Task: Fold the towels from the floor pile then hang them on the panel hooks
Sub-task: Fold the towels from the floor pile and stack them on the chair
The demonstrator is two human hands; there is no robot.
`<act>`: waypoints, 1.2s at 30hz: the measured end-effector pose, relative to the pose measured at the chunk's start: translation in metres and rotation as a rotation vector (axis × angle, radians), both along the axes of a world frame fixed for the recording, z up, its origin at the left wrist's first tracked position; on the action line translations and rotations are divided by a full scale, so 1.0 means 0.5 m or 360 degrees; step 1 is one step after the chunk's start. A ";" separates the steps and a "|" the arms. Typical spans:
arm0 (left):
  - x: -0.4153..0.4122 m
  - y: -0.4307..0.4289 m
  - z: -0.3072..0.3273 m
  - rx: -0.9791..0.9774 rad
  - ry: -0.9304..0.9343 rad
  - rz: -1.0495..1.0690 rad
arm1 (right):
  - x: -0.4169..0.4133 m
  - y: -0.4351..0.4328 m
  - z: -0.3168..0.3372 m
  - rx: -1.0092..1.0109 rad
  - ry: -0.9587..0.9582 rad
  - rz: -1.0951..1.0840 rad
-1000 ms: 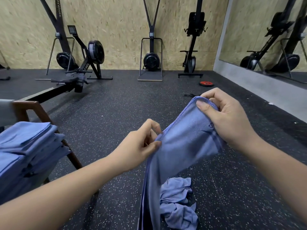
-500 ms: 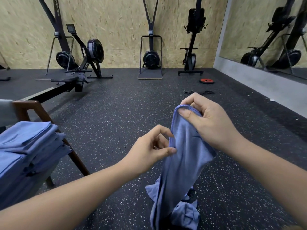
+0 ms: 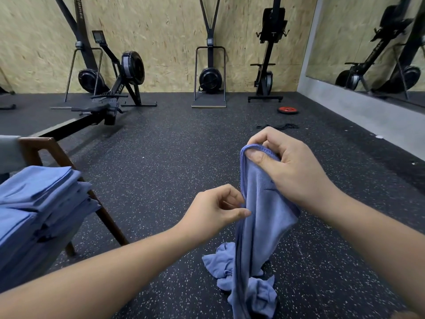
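Starting at nine o'clock, a stack (image 3: 39, 199) of folded towels sits on a chair (image 3: 48, 153), so folding looks partly done, with hanging not yet begun and no hooks in view. Near centre the left hand (image 3: 216, 210) pinches the side edge of a hanging towel (image 3: 264, 222), while the right hand (image 3: 287, 166), at its two o'clock, grips the top hem between thumb and curled fingers; the towel's tail drops onto the crumpled pile (image 3: 220, 261) at six o'clock. The next move likely calls for finding two corners and drawing the hands apart to open the cloth flat.
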State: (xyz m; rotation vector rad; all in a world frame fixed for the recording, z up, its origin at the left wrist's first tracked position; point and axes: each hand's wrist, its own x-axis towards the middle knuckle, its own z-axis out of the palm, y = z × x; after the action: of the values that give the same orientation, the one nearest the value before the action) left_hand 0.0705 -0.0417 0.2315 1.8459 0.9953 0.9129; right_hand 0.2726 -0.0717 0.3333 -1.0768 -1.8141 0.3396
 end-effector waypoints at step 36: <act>0.001 0.006 -0.013 0.0376 0.0316 -0.0144 | 0.015 -0.010 -0.003 -0.0075 0.0010 0.0009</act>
State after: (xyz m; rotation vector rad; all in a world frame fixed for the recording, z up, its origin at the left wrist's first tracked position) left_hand 0.0711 -0.0386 0.2248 2.1968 0.9454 0.8337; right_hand 0.2803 -0.0766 0.3319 -1.1021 -1.8120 0.3904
